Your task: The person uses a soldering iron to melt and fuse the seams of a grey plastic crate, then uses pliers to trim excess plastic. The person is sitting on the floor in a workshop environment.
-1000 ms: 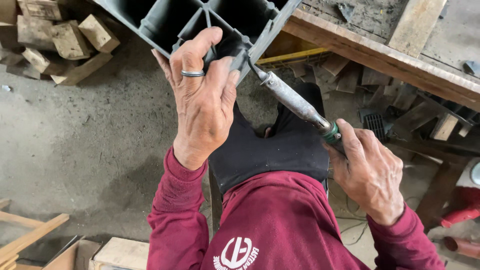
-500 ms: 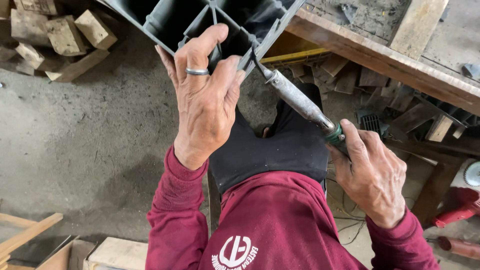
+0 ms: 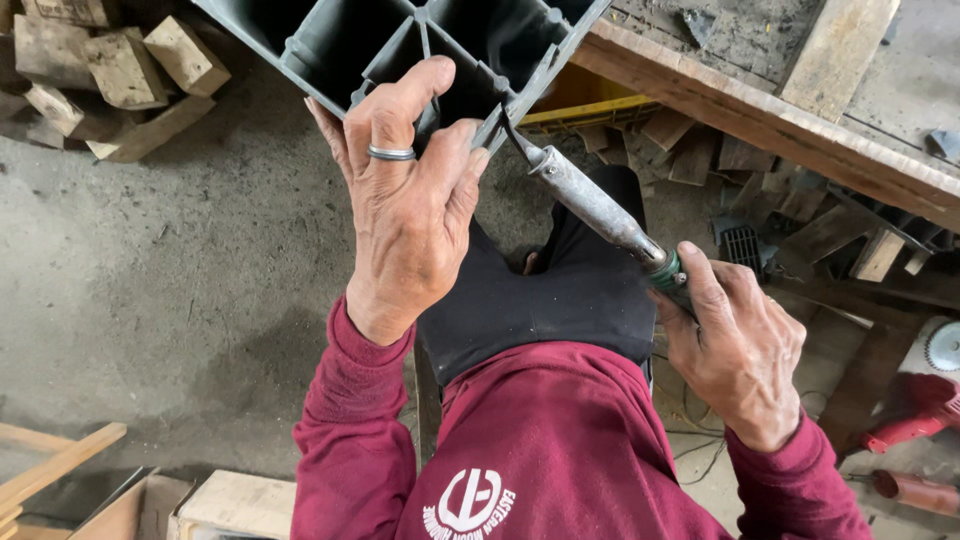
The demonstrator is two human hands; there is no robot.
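Grey plastic crate (image 3: 400,40), divided inside by thin ribs into compartments, is held up at the top edge of the view, tilted with its open cells toward the person. The left hand (image 3: 405,205) grips its lower rim: the fingers, one with a ring (image 3: 391,153), are curled over the edge into a cell and the thumb is pressed on the outer wall, so the hand is closed firmly on the crate. The right hand (image 3: 735,345) is wrapped closed around the green handle of a soldering iron (image 3: 590,205), and the metal barrel runs up and left until the bent tip touches the crate rim just beside the left thumb.

It seems the step in hand is working the plastic at this corner of the rim with the tip. The next move probably calls for a steady crate and small, controlled moves of the tip along the rim, well clear of the thumb.

Both forearms, in dark red sleeves, reach up from the lap, the left wrist bent back, the right wrist low. Below is a concrete floor (image 3: 180,270); wooden blocks (image 3: 110,70) lie at the upper left, and a wooden workbench (image 3: 790,120) crosses the upper right.
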